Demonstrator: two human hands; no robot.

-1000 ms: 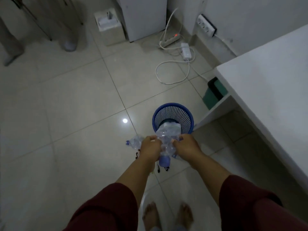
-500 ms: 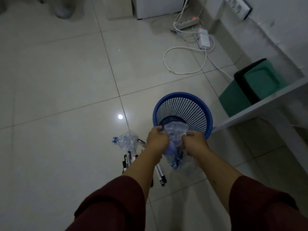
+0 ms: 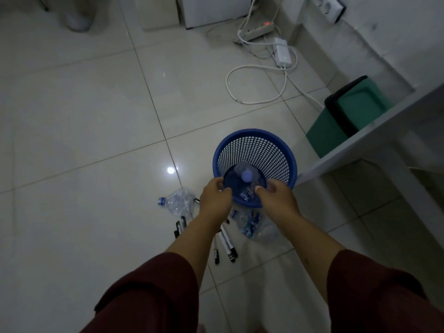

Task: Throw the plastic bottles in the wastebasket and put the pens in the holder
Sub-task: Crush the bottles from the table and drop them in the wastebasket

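Observation:
A blue mesh wastebasket (image 3: 260,146) stands on the tiled floor. Inside it lies a crushed clear plastic bottle (image 3: 245,175) with a blue cap. My left hand (image 3: 215,197) and my right hand (image 3: 276,199) hover over the basket's near rim, fingers apart, holding nothing. On the floor to the left lies another crushed bottle (image 3: 177,201) with a blue cap. A third crumpled bottle (image 3: 255,225) with a blue label lies just below the basket, between my forearms. Several black and white pens (image 3: 227,243) lie scattered on the tiles, partly hidden by my left forearm.
A green bin with a black rim (image 3: 346,114) sits under a white shelf edge (image 3: 360,140) at the right. White cables (image 3: 259,85) and a power strip (image 3: 258,30) lie on the floor further back. A white cabinet stands at the top.
Both hands were squeezing a crushed bottle over the basket; they have let go and it now lies inside the basket. The view has tilted down and closer.

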